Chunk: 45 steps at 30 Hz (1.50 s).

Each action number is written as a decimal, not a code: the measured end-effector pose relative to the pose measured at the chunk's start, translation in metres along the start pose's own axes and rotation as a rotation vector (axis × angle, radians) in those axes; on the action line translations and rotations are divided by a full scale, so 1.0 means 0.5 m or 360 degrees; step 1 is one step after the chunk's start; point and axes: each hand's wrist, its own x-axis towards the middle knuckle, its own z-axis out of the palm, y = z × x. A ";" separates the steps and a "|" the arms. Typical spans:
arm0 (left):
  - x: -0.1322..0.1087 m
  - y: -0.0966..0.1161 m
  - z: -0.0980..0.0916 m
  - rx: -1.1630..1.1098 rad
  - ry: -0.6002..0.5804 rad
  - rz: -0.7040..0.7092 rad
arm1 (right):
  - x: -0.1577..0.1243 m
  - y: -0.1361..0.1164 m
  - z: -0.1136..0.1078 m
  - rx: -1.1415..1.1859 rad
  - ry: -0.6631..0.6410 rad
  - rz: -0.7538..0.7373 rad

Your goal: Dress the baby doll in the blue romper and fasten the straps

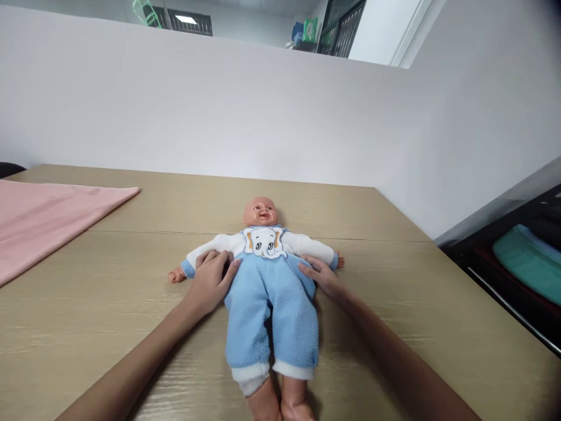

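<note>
A baby doll (269, 280) lies on its back on the wooden table (394, 304), head away from me, feet toward me. It wears a white top with an elephant picture and fluffy blue trousers. My left hand (213, 280) rests with fingers laid flat on the doll's side at the waist, beside its outstretched arm. My right hand (319, 275) touches the other side of the waist, fingers curled against the blue fabric.
A pink cloth (48, 219) is spread over the table's left part. A white partition wall (263, 117) stands behind the table. At the right, a dark shelf holds a teal folded item (528, 263).
</note>
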 end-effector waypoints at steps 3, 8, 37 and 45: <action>0.000 -0.007 0.010 -0.0137 0.0020 -0.0042 | 0.006 0.006 0.021 0.0143 0.0222 -0.0002; -0.006 -0.010 0.024 -0.0114 0.0061 -0.0007 | 0.012 0.015 0.053 0.0116 0.0397 0.0026; -0.393 0.098 0.007 -0.0317 0.0129 -0.0112 | -0.383 -0.047 0.186 -0.1204 0.0544 -0.0321; -0.402 0.080 0.003 -0.0111 0.0332 -0.0017 | -0.405 -0.030 0.196 -0.1039 0.0681 -0.0308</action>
